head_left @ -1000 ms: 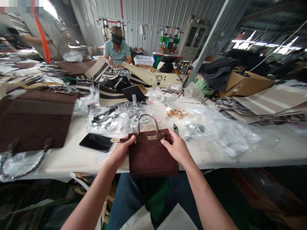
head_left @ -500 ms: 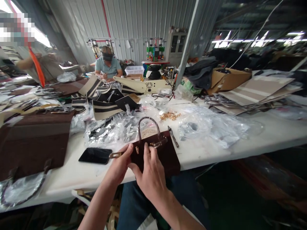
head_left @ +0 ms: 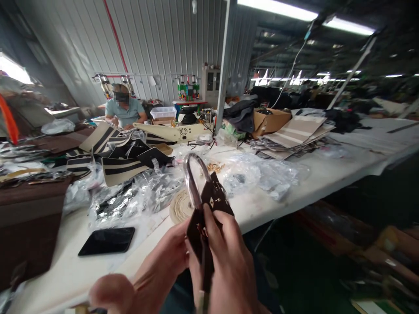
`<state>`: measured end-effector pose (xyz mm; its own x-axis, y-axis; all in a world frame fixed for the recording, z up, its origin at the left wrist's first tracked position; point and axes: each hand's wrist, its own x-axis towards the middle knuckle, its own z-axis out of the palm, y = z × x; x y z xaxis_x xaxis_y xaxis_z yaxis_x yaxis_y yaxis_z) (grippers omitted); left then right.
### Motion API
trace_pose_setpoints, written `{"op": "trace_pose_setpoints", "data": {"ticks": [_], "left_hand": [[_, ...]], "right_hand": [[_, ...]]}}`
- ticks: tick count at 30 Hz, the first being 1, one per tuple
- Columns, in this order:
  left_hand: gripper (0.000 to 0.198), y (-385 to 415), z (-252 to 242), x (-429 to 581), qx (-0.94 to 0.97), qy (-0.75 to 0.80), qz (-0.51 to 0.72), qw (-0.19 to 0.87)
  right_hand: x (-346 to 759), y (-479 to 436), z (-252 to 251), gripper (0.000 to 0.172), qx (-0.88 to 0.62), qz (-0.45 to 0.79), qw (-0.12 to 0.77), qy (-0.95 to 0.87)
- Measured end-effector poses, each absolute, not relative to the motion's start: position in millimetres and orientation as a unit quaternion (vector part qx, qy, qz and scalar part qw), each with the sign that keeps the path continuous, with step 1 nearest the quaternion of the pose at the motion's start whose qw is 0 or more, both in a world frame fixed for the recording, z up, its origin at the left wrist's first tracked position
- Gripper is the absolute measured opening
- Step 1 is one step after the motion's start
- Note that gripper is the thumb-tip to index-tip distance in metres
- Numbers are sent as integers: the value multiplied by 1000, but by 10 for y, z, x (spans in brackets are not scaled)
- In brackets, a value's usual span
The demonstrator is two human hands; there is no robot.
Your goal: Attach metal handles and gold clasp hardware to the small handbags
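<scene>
A small dark brown suede handbag (head_left: pixel 212 198) with gold clasps and a plastic-wrapped looped handle (head_left: pixel 193 176) is lifted off the table and seen edge-on, close to the camera. My right hand (head_left: pixel 229 266) wraps round its near edge, fingers closed on it. My left hand (head_left: pixel 163 266) grips the bag's left side from behind; its fingers are partly hidden. A brown strap hangs down between the two hands.
A black phone (head_left: pixel 107 240) lies on the white table (head_left: pixel 288 196) at left, beside crumpled plastic bags (head_left: pixel 144 192), a coil of cord (head_left: pixel 180 208), striped bag panels (head_left: pixel 126 163) and brown fabric (head_left: pixel 29 218). Cardboard sheets (head_left: pixel 294 133) lie at right. A person (head_left: pixel 126 111) sits at the far end.
Both hands have lifted the handbag off the table and turned it edge-on towards the camera. The view has swung up and to the right.
</scene>
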<state>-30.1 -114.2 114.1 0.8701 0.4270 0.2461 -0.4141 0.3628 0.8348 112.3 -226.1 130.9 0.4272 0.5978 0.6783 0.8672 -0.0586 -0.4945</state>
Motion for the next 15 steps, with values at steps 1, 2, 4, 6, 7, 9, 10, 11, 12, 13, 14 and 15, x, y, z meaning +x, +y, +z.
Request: {"op": "trace_pose_setpoints", "data": {"ticks": [1,2,4,6,7,9,10,11,12,13,14,15], "left_hand": [[126,-1155,1237,-294,520,0,250,817],[121,-1169,1332,-277,538,-7,247,806],[101,-1191,1509,-221,572,-11,252,780],[77,-1191,1655,-166,604,4,274,748],[64,-1175,1715,-154,620,24,300,725],[44,-1100,1812,-182,644,79,389,654],[41,-1043,1853,-226,651,105,440,610],[46,-977,1892,-288,655,126,486,564],[57,-907,1932,-362,662,139,519,523],[72,-838,1978,-444,674,149,533,490],[86,-777,2031,-525,691,155,531,465],[94,-727,2095,-600,714,158,516,447]], "right_hand": [[1139,-2336,1407,68,-701,-162,464,-517],[1158,-2409,1499,62,-689,-177,475,-518],[1209,-2550,1668,51,-666,-201,503,-513],[1281,-2682,1828,42,-650,-205,524,-511],[1329,-2745,1905,38,-645,-198,532,-512],[1452,-2862,2046,32,-632,-174,546,-522],[1528,-2912,2104,31,-626,-156,552,-528],[1612,-2952,2150,31,-616,-138,558,-538],[1700,-2980,2183,32,-602,-118,565,-552],[1790,-2993,2202,34,-583,-96,570,-571],[1875,-2988,2209,36,-559,-70,575,-594],[1951,-2965,2205,38,-532,-40,581,-614]]}}
